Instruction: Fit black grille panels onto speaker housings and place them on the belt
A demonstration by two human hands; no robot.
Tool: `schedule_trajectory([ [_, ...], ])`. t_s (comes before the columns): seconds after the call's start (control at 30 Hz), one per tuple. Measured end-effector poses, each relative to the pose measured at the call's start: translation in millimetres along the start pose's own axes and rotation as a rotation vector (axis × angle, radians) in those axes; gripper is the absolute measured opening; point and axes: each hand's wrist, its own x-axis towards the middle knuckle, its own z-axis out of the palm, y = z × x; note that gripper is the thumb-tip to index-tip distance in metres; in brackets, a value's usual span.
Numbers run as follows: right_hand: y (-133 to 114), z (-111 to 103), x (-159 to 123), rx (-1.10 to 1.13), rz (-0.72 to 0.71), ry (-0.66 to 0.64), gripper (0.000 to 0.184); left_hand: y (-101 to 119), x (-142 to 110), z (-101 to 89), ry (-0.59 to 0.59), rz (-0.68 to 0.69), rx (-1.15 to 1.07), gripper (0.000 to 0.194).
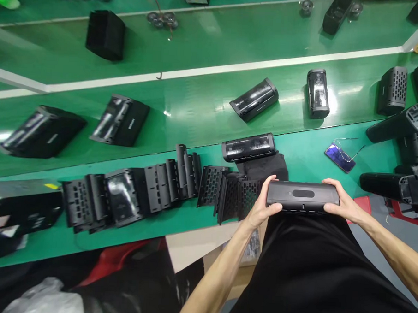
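The left hand [264,206] and right hand [342,205] clasp opposite ends of a black casing [303,201] above the lap [304,262], how finished being hard to tell, while perforated panels [212,186] lie loose leftward on the table [306,160] and seemingly assembled speakers [256,101] rest beyond.

Past the held speaker [302,200], a bare lane of the tabletop [304,153] leads to its far edge, between the black cloth [266,167] and the phone [335,155]. Left of that lane, the glossy speaker [249,147] at the far edge and the close row of perforated panels [212,186] and dark panels [155,186] block the way, with a thin bare strip along the near edge below the dark panels. Right of the phone, black housings [386,186] crowd the tabletop's right end, obstructing a sideways reach.
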Motion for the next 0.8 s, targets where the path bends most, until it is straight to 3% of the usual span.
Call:
schedule_trajectory([
  [0.1, 0, 1, -5, 0.012, -0.019, 0.007, 0.095, 3, -5, 4.4, 0.026, 0.042, 0.027, 0.100],
  [0.27, -2, 10, -4, 0.072, -0.008, 0.090, 0.084, 0, -5, 13.4, 0.161, 0.037, 0.016, 0.091],
  [0.37, 2, 6, 3, 0.128, 0.063, 0.017, 0.086, -1, -4, 9.3, 0.099, -0.036, 0.017, 0.096],
  [0.47, 4, -2, 6, 0.136, 0.094, -0.068, 0.102, 0, -5, 2.4, 0.005, -0.023, 0.072, 0.104],
  [0.57, 6, -4, 8, 0.113, 0.074, -0.044, 0.110, -1, 0, 0.3, 0.039, 0.022, 0.120, 0.102],
  [0.67, 10, 0, 14, 0.204, 0.138, -0.003, 0.094, -4, 16, 0.9, 0.098, -0.030, 0.089, 0.098],
  [0.8, 13, 1, 26, 0.496, 0.335, -0.082, 0.076, 4, 41, -1.0, 0.085, -0.009, -0.011, 0.097],
])
